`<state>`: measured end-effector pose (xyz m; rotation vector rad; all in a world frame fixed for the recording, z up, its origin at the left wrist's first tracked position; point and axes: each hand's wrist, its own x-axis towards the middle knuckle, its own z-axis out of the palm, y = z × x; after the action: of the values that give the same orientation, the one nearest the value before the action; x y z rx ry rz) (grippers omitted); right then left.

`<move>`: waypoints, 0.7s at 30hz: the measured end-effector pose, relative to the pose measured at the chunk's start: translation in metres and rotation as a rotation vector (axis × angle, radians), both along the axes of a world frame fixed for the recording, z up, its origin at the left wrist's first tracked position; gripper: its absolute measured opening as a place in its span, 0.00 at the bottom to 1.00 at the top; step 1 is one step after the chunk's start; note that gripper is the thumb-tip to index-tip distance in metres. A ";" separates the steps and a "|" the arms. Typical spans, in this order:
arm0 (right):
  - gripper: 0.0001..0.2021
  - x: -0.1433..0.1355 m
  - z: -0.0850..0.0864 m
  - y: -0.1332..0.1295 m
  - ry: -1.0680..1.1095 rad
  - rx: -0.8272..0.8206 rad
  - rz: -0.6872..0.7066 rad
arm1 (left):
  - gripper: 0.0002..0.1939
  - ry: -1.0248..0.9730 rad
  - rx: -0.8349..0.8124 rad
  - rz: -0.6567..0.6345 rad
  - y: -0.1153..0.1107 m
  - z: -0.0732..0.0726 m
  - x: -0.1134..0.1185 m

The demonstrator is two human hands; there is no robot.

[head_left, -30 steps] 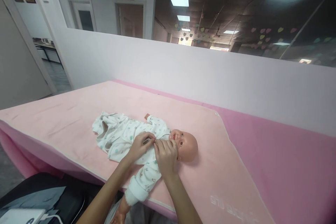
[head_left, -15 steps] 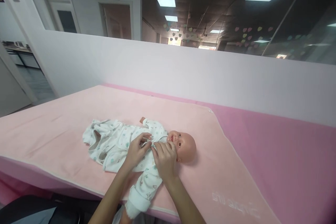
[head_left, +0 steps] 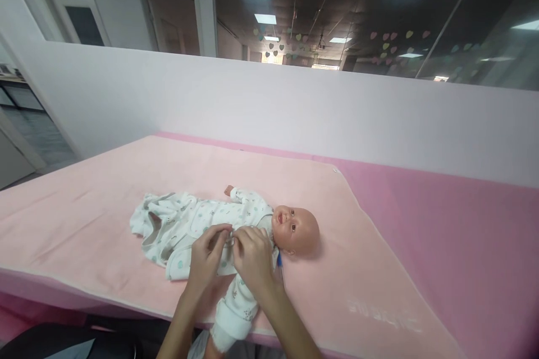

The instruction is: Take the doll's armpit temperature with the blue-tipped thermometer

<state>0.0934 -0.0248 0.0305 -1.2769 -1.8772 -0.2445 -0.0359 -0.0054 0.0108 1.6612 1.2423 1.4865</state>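
Observation:
A baby doll (head_left: 300,231) lies on its back, its head toward the right, in a white printed baby romper (head_left: 219,210). The romper's lower part spreads flat and loose to the left. Over the doll's chest, my left hand (head_left: 207,252) pinches the romper's front with thumb and forefinger. Beside it, almost touching, my right hand (head_left: 255,255) is closed in a pinch at the same front edge; the exact bit of cloth or tie is hidden. One sleeve (head_left: 236,308) points toward me over the table's near edge. A small blue patch (head_left: 279,259) shows by the doll's neck.
A light pink blanket (head_left: 105,190) covers the table, over a darker pink cover (head_left: 442,224) on the right. Behind stands a low white wall (head_left: 295,106) with windows above. Something black (head_left: 71,342) is at the lower left.
Both hands have shifted a little left and down from the collar, still pinching close together. The doll's neck and the blue patch show more now. The camera view has turned slightly.

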 end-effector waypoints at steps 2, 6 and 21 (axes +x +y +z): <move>0.08 -0.006 -0.003 -0.002 0.007 -0.062 0.034 | 0.11 0.027 0.014 -0.025 -0.002 -0.002 -0.002; 0.13 -0.005 -0.011 -0.003 0.100 -0.126 0.112 | 0.13 0.145 0.058 -0.096 -0.004 -0.001 -0.006; 0.09 -0.004 -0.024 0.002 0.298 -0.025 0.066 | 0.12 0.664 0.211 0.038 -0.006 0.010 -0.004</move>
<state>0.0891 -0.0226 0.0061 -1.1939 -1.6671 0.0054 -0.0400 -0.0118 0.0205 2.4049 1.4833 1.1439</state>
